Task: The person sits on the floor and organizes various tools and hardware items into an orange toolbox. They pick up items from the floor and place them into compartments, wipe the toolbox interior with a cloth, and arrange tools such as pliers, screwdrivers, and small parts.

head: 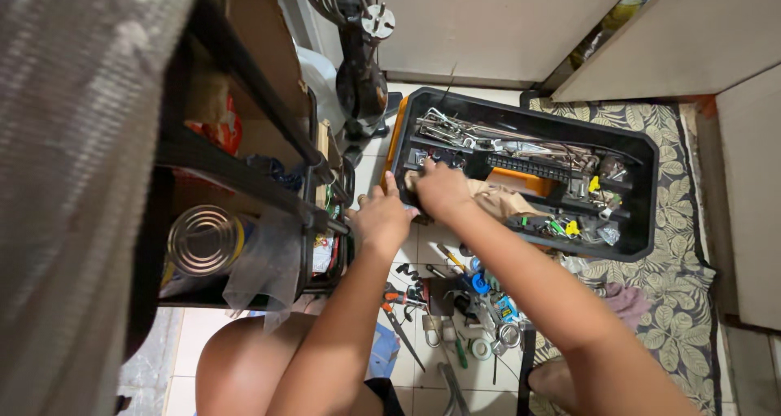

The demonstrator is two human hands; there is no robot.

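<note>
A black toolbox (643, 160) with an orange inner tray lies open on the floor, full of metal tools and small parts. My right hand (442, 190) reaches into its near left corner, fingers curled down among the contents; what it grips is hidden. My left hand (381, 218) rests at the box's left outer edge, fingers spread against the rim. A tan cloth (498, 200) lies in the box just right of my right hand.
Loose pliers, screwdrivers, tape rolls and a padlock (455, 314) are scattered on the white tiled floor below my arms. A black shelf rack (244, 164) with a tin can (199, 239) stands at left. A leaf-patterned mat (667, 278) lies under the box.
</note>
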